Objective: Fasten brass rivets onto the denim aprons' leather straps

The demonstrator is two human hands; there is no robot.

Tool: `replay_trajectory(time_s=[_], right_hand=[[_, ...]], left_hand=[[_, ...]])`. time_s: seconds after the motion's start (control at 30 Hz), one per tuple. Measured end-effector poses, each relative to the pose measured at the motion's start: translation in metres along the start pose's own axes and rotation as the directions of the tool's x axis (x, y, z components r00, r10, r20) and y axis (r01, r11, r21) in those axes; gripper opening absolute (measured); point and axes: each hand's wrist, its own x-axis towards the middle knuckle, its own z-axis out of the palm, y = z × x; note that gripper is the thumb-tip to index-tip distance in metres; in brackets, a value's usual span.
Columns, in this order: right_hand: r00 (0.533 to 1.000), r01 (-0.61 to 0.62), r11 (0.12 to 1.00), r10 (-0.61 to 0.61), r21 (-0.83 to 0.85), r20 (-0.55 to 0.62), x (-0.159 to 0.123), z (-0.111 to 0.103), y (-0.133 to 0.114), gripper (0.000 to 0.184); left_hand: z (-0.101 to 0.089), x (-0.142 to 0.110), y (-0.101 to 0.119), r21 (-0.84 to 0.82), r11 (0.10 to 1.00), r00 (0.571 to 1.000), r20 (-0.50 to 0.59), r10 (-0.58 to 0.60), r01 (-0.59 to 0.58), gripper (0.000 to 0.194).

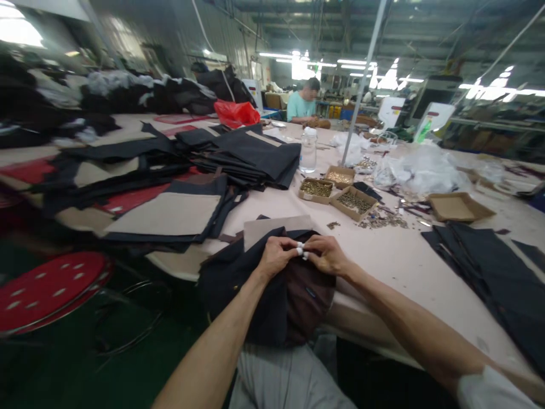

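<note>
1. Pale worktable (400,255) is spread with stacked panels; trays of metal studs (336,196) lie beyond the hands.
2. Dark fabric piece (272,284), draped over the table edge beneath both hands, is pinched by left hand (276,255) and right hand (326,254), fingertips taped.
3. Fabric is best kept taut between the pinches.

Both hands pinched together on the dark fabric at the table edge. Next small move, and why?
Probably keep the pinch and work the spot between the fingertips. The left hand and right hand meet over the dark fabric piece, taped fingertips touching. What they pinch is too small to tell. The boxes of small metal parts sit farther up the table, out of either grip.
</note>
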Motion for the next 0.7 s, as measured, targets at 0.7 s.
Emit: replay_trajectory(time_s=[0.7], right_hand=[[0.840,-0.483,0.792,0.539,0.373,-0.057,-0.018,0.020,0.021,0.037]], left_hand=[[0.012,-0.011,-0.007,-0.108,0.989,0.994,0.059,-0.093,0.099,0.034]])
